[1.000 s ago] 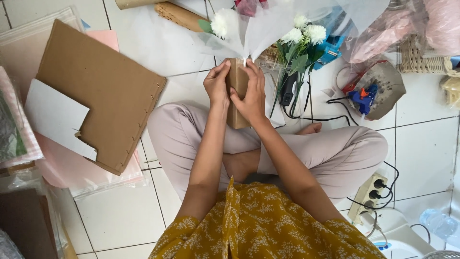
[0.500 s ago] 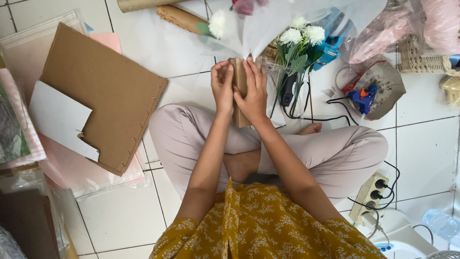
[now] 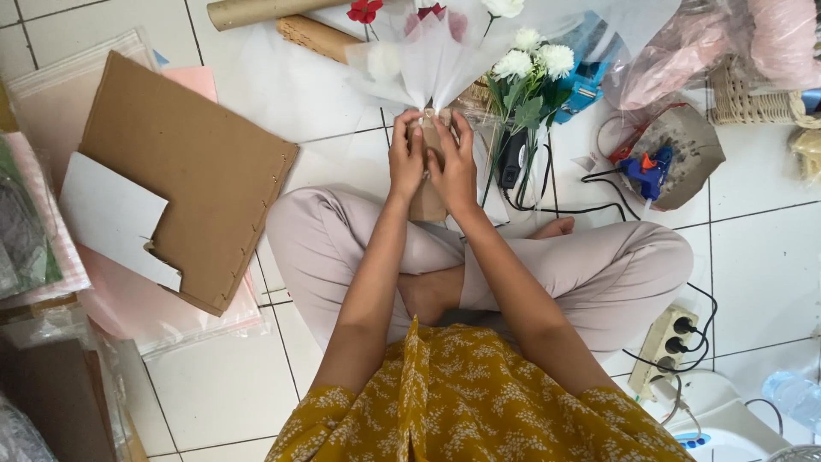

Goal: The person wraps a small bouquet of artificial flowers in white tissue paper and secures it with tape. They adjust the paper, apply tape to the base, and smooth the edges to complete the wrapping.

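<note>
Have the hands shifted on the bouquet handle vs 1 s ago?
Yes. Both the left hand and right hand sit higher on the brown handle, nearer the white wrap.

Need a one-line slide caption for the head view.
Seated cross-legged, left hand and right hand grip a brown paper bouquet wrap beneath white tissue.

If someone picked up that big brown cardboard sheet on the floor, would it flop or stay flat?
The cardboard sheet looks thick and lies flat, so it probably stays stiff. It likely feels light for its size. The white paper lying on it would probably slide off.
</note>
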